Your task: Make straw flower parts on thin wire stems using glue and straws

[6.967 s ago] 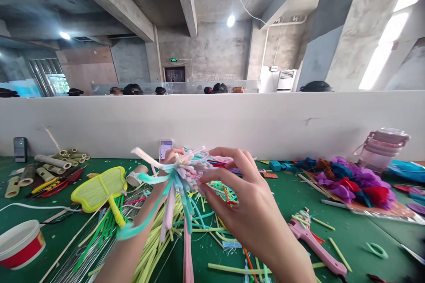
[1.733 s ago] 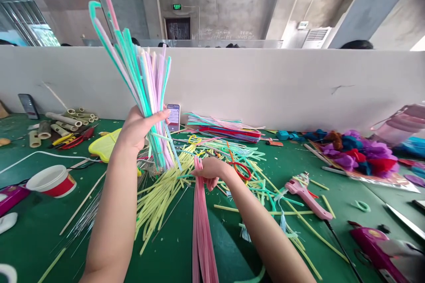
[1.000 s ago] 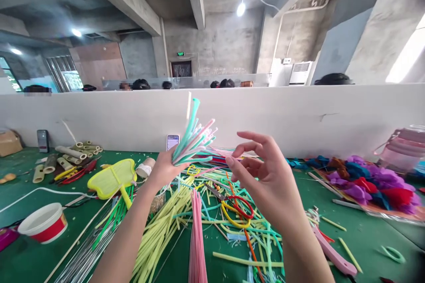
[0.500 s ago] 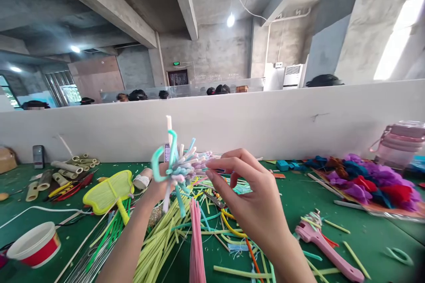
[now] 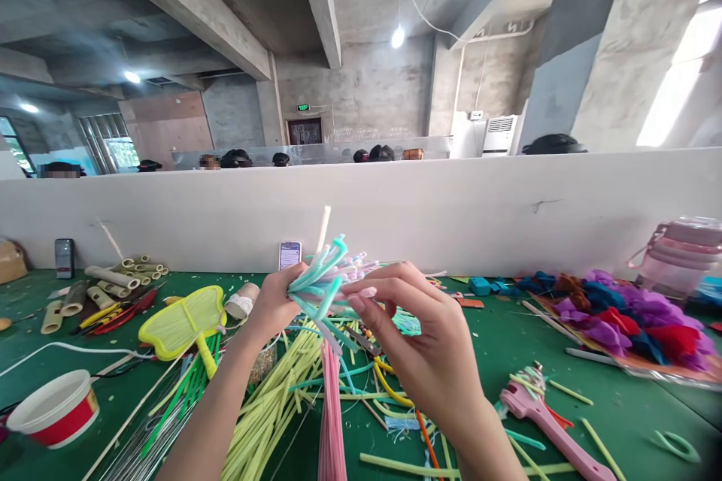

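A bunch of pastel pipe cleaners (image 5: 326, 274), teal, pink and white, is gripped at its base by my left hand (image 5: 282, 294), whose fingers are partly hidden behind it. Its stems fan out up and to the right, with one cream stem standing tallest. At the right side of the bunch, my right hand (image 5: 426, 323) pinches the end of a pale stem between thumb and fingers. Below both hands lie a heap of yellow-green pipe cleaners (image 5: 271, 406) and a bundle of pink ones (image 5: 332, 421).
Left on the green table (image 5: 39, 331) are a yellow fan-shaped paddle (image 5: 183, 323), bamboo pieces (image 5: 116, 282) and a paper tub (image 5: 53, 409). A pink-handled tool (image 5: 556, 428), purple and red petals (image 5: 626, 308) and a bottle (image 5: 680, 255) lie right. A white partition (image 5: 479, 210) rises behind.
The bunch has turned, so its teal stems now gather and point up and right instead of curling left. My right hand stays close beside it, fingertips against a stem.
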Demonstrator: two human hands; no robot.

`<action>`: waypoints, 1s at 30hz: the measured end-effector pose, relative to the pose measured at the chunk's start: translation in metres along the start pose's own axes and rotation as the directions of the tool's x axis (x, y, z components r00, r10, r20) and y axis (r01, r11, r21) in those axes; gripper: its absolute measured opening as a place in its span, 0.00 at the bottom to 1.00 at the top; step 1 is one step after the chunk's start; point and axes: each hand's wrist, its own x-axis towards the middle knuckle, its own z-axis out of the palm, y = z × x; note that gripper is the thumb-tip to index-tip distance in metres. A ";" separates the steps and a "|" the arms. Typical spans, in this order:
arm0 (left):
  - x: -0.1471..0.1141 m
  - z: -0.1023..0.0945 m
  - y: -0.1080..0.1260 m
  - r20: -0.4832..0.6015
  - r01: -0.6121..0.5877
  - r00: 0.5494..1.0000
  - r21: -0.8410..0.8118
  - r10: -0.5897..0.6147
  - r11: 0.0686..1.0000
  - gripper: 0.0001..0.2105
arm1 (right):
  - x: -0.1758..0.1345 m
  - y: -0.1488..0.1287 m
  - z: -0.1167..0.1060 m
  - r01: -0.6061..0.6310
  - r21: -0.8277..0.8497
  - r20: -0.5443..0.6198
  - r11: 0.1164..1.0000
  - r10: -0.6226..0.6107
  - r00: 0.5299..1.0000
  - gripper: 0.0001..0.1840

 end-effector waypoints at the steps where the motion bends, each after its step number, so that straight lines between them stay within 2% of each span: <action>1: 0.000 -0.001 0.000 -0.002 -0.004 1.000 0.019 0.004 1.000 0.04 | 0.000 0.001 0.001 -0.004 0.018 -0.029 1.000 0.004 1.000 0.07; 3: 0.001 -0.002 -0.001 -0.005 -0.017 1.000 0.054 0.018 0.998 0.06 | 0.000 0.000 -0.001 -0.027 0.064 -0.108 0.998 0.034 0.994 0.08; 5: 0.002 -0.005 -0.005 -0.007 -0.026 1.000 0.079 0.026 0.997 0.08 | 0.000 -0.003 -0.009 -0.050 0.140 -0.290 0.989 0.089 0.953 0.07; 6: 0.003 -0.007 -0.008 -0.013 -0.027 1.000 0.093 0.028 0.995 0.09 | 0.000 -0.005 -0.015 -0.047 0.185 -0.421 0.982 0.122 0.899 0.07; 7: 0.003 -0.010 -0.011 -0.022 -0.025 0.999 0.109 0.027 0.994 0.11 | 0.000 -0.007 -0.022 -0.037 0.237 -0.554 0.971 0.166 0.815 0.08; 9: 0.004 -0.015 -0.018 -0.046 -0.013 0.999 0.142 0.020 0.990 0.13 | 0.003 -0.009 -0.040 0.029 0.362 -0.747 0.932 0.271 0.607 0.11; 10: 0.005 -0.018 -0.022 -0.060 -0.004 0.998 0.160 0.014 0.987 0.13 | 0.005 -0.008 -0.048 0.069 0.429 -0.784 0.901 0.333 0.524 0.14; 12: 0.005 -0.022 -0.029 -0.084 0.015 0.996 0.194 0.002 0.981 0.13 | 0.010 -0.002 -0.063 0.130 0.545 -0.784 0.828 0.448 0.429 0.19; 13: 0.005 -0.024 -0.032 -0.098 0.025 0.995 0.209 -0.005 0.978 0.13 | 0.013 0.003 -0.067 0.129 0.596 -0.759 0.792 0.504 0.412 0.19; 15: 0.004 -0.027 -0.036 -0.128 0.052 0.992 0.237 -0.022 0.970 0.14 | 0.017 0.015 -0.068 0.094 0.711 -0.657 0.697 0.610 0.444 0.16; 17: 0.004 -0.030 -0.038 -0.160 0.087 0.986 0.263 -0.046 0.961 0.14 | 0.019 0.029 -0.063 0.050 0.830 -0.495 0.556 0.691 0.527 0.09; 18: 0.004 -0.033 -0.039 -0.178 0.105 0.982 0.274 -0.057 0.956 0.13 | 0.020 0.035 -0.060 0.034 0.874 -0.418 0.486 0.712 0.564 0.06; 20: 0.003 -0.037 -0.039 -0.211 0.132 0.975 0.294 -0.071 0.947 0.10 | 0.020 0.045 -0.052 0.025 0.920 -0.328 0.392 0.732 0.597 0.05; 25: 0.001 -0.045 -0.037 -0.246 0.129 0.968 0.293 -0.056 0.947 0.09 | 0.021 0.057 -0.047 0.035 0.943 -0.290 0.332 0.763 0.578 0.04; 30: 0.000 -0.044 -0.033 -0.282 0.108 0.959 0.238 -0.038 0.965 0.06 | 0.020 0.067 -0.058 0.104 0.960 -0.274 0.259 0.804 0.528 0.05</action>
